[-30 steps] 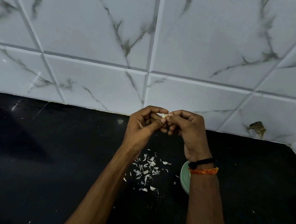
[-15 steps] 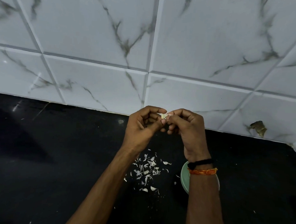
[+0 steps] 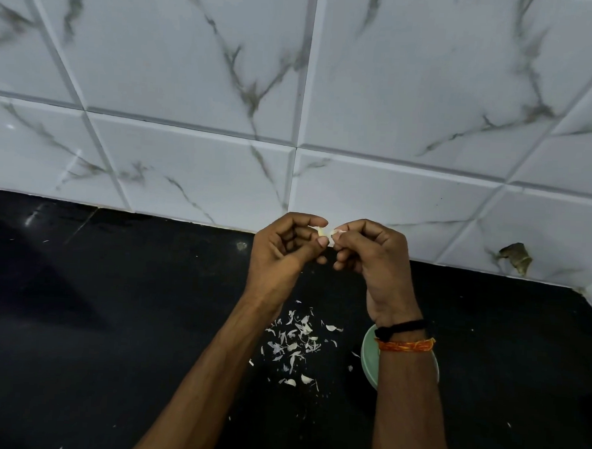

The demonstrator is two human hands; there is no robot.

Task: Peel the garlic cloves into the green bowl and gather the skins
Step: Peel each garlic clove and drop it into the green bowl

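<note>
Green bowl (image 3: 369, 358), perhaps half-hidden by right forearm (image 3: 407, 401), beside skins (image 3: 295, 344).

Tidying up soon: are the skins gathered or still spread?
Spread. The skins lie loose on the black counter, left of the green bowl; stray flakes surround them.

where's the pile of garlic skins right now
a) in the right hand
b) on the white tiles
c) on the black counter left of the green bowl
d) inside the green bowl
c: the garlic skins lie scattered on the black counter, left of the green bowl and outside its rim.
</note>
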